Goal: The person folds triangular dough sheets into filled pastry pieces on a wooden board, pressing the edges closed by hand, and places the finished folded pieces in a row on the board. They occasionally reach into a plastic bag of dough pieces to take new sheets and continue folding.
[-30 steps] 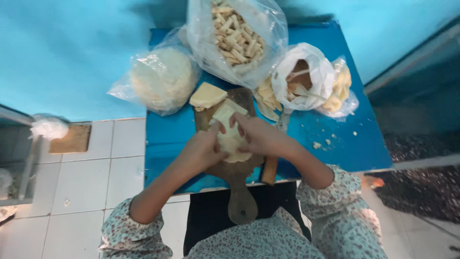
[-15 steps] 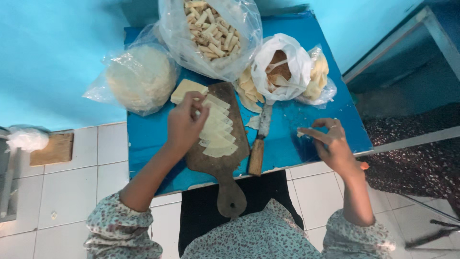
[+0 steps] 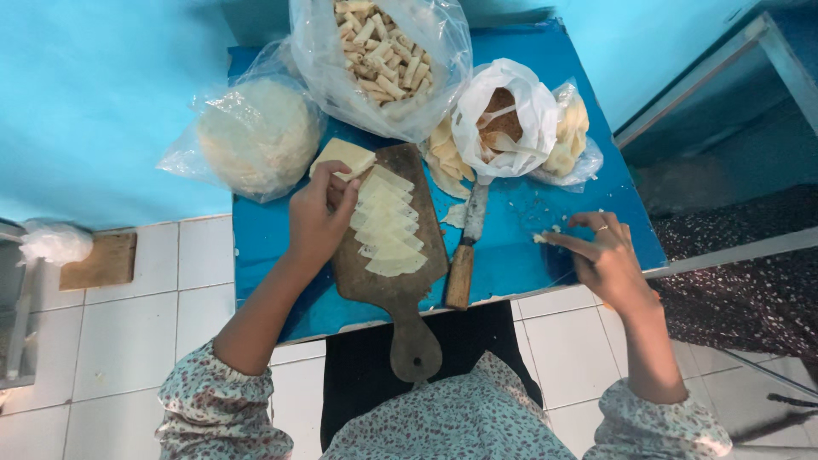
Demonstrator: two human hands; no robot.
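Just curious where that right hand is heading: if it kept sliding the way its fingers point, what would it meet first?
Probably the wooden-handled knife lying on the blue table; only small pale crumbs lie before it.

Your head camera looks straight down, fairly near, on the blue table (image 3: 273, 255) and tiled floor (image 3: 128, 324).

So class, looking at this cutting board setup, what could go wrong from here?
The wooden board overhangs the blue table edge by its handle, so pressure from the left hand might tip it. The knife lies between both hands; the right hand, pinching crumbs, could brush it. The fanned pastry sheets may slide off.
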